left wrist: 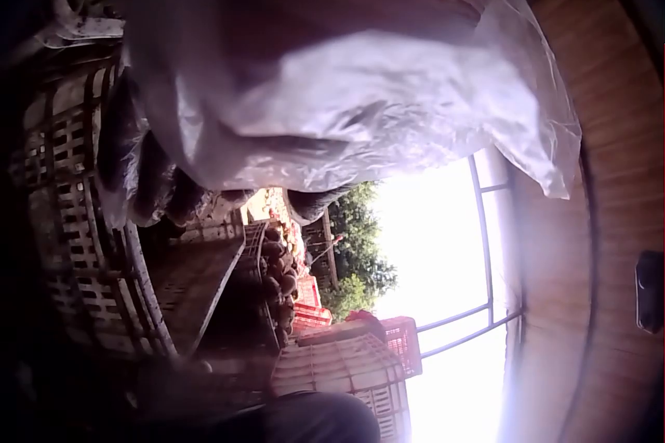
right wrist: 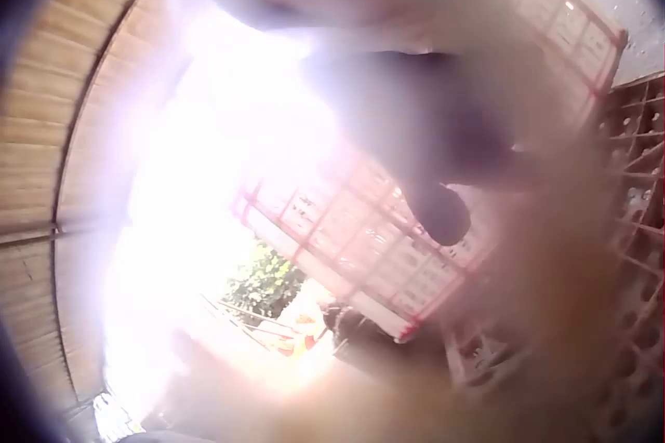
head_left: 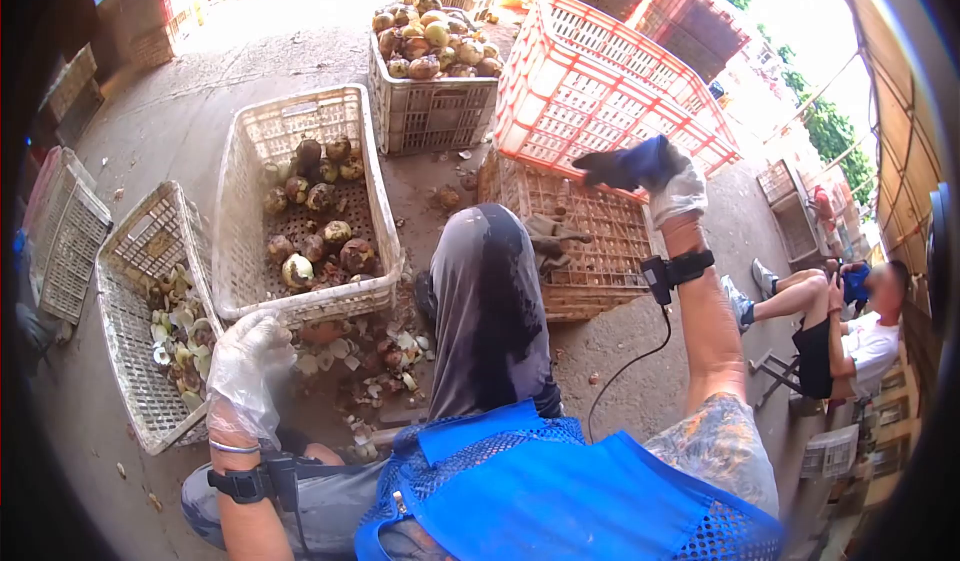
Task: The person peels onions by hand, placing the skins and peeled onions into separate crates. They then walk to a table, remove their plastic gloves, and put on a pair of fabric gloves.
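Note:
My left hand (head_left: 248,371), in a loose clear plastic glove, hovers by the near rim of a dirty white crate (head_left: 305,306). Dark glove fingers (left wrist: 151,178) show through the plastic in the left wrist view, loosely bent around nothing. In that crate lie several round brown bulbs (head_left: 320,196), some with cream patches. My right hand (head_left: 655,173) is raised at the right, in a dark blue glove with clear plastic about the wrist. Its dark fingers point left, overlapping a red-and-white crate (head_left: 590,111) in the head view. Blurred, its thumb (right wrist: 442,217) hangs apart in the right wrist view.
A smaller crate (head_left: 120,336) with pale peelings (head_left: 180,346) stands at the left. Behind, another crate (head_left: 430,116) is heaped with bulbs. A crumpled brown cloth (head_left: 552,241) lies on a brownish crate (head_left: 610,226). Scraps (head_left: 390,346) litter the ground. A seated person (head_left: 850,336) is at the right.

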Demonstrator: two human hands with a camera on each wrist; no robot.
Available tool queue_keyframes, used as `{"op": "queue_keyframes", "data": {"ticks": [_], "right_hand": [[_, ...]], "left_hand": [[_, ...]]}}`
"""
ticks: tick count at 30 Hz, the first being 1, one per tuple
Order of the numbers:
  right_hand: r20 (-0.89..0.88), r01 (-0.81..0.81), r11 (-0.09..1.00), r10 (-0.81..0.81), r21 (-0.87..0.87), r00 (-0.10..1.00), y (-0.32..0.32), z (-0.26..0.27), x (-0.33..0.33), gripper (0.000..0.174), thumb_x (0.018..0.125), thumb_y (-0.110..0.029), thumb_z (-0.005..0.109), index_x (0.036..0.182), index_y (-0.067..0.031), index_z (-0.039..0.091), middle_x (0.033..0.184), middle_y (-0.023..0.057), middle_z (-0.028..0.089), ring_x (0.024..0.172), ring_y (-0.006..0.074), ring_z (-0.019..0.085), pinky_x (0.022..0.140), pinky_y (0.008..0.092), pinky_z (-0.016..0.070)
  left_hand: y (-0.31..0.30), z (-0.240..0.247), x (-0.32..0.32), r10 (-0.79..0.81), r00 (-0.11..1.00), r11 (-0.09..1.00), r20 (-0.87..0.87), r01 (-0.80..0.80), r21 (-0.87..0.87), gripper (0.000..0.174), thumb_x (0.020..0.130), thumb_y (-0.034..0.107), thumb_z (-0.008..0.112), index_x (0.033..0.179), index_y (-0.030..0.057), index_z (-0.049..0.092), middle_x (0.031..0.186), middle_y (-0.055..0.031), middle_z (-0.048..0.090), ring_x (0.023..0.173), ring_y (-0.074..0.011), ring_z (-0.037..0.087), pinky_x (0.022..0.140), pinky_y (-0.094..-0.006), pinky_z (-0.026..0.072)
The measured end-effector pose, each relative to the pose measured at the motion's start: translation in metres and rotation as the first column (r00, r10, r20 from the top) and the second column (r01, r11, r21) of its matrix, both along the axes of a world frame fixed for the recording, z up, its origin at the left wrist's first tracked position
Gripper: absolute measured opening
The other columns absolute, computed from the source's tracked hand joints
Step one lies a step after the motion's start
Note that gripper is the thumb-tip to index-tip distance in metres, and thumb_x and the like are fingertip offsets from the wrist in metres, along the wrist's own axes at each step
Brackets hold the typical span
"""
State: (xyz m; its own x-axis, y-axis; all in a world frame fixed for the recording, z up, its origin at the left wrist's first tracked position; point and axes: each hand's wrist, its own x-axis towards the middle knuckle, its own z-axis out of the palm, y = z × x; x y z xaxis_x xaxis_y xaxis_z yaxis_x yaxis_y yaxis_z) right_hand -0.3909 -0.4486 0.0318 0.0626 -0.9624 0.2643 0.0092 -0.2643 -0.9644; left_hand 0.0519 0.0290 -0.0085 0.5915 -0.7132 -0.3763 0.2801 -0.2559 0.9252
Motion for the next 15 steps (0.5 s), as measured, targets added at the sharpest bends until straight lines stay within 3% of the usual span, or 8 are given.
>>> {"op": "queue_keyframes", "data": {"ticks": [1,2,4,7,11,13,14,15], "right_hand": [[0.437,-0.260,0.946,0.155,0.192,0.886,0.015,0.029,0.022,0.036,0.104,-0.028,0.053,0.126,-0.0020,0.066,0.118,0.0105,0.071,0.102,0.0244,0.068,0.084,0.0395,0.0597],[0.451,-0.275,0.944,0.169,0.181,0.877,0.027,0.048,0.037,0.036,0.104,-0.028,0.053,0.126,-0.0020,0.066,0.118,0.0105,0.071,0.102,0.0244,0.068,0.084,0.0395,0.0597],[0.538,-0.764,0.630,0.599,0.140,0.593,0.055,0.074,0.075,0.038,0.106,-0.031,0.048,0.131,-0.0048,0.061,0.120,0.0115,0.069,0.109,0.0273,0.066,0.083,0.0445,0.0601],[0.527,-0.917,0.388,0.762,0.094,0.377,0.122,0.101,0.151,0.039,0.107,-0.032,0.048,0.135,-0.0064,0.057,0.123,0.0108,0.068,0.113,0.0263,0.065,0.077,0.0447,0.0604],[0.484,-0.971,0.237,0.850,-0.004,0.206,0.193,0.074,0.226,0.040,0.105,-0.031,0.054,0.133,-0.0034,0.060,0.121,0.0180,0.070,0.116,0.0331,0.066,0.091,0.0492,0.0558],[0.838,-0.986,-0.150,0.546,0.076,-0.018,0.216,0.060,0.256,0.042,0.105,-0.031,0.055,0.135,-0.0028,0.059,0.127,0.0183,0.069,0.122,0.0327,0.064,0.094,0.0494,0.0543],[0.857,-0.983,-0.142,0.515,0.119,0.029,0.229,0.051,0.269,0.044,0.104,-0.032,0.056,0.136,-0.0029,0.059,0.130,0.0184,0.068,0.122,0.0320,0.064,0.096,0.0498,0.0533],[0.862,-0.978,-0.169,0.506,0.121,0.019,0.236,0.037,0.279,0.044,0.104,-0.032,0.056,0.136,-0.0029,0.059,0.130,0.0184,0.068,0.122,0.0320,0.064,0.096,0.0498,0.0533]], "left_hand": [[-0.003,-0.003,0.001,-0.005,0.999,1.000,-0.038,0.005,-0.005,0.039,0.101,0.030,0.064,0.128,0.0031,0.066,0.103,-0.0095,0.070,0.084,-0.0212,0.069,0.076,-0.0351,0.0590],[-0.003,-0.001,0.003,0.000,0.998,1.000,-0.071,-0.001,-0.012,0.040,0.101,0.031,0.064,0.130,0.0035,0.065,0.103,-0.0095,0.070,0.084,-0.0212,0.069,0.076,-0.0351,0.0587],[-0.008,0.013,-0.005,0.026,0.987,0.986,-0.161,-0.051,-0.158,0.038,0.096,0.019,0.069,0.128,-0.0020,0.063,0.103,-0.0076,0.071,0.091,-0.0183,0.068,0.083,-0.0324,0.0570],[-0.018,0.036,-0.020,-0.001,0.999,0.937,0.039,0.014,-0.348,0.064,0.092,0.023,0.075,0.143,-0.0051,0.051,0.123,-0.0121,0.066,0.117,-0.0216,0.060,0.105,-0.0369,0.0478],[-0.016,0.035,-0.009,-0.113,0.994,0.832,0.009,0.100,-0.545,0.090,0.085,0.023,0.079,0.157,-0.0034,0.031,0.150,-0.0166,0.046,0.134,-0.0266,0.049,0.115,-0.0378,0.0396],[-0.011,0.044,-0.016,-0.149,0.985,0.797,-0.089,0.066,-0.601,0.082,0.087,0.018,0.075,0.156,-0.0023,0.035,0.151,-0.0169,0.048,0.138,-0.0255,0.048,0.115,-0.0366,0.0411],[-0.008,0.078,-0.026,-0.259,0.965,0.701,-0.044,0.156,-0.696,0.076,0.089,0.016,0.074,0.154,-0.0011,0.039,0.147,-0.0155,0.055,0.135,-0.0225,0.053,0.112,-0.0359,0.0449],[0.000,0.085,-0.034,-0.177,0.979,0.749,-0.098,0.069,-0.659,0.061,0.089,0.020,0.073,0.141,-0.0042,0.055,0.134,-0.0123,0.065,0.125,-0.0194,0.059,0.106,-0.0325,0.0474]]}}
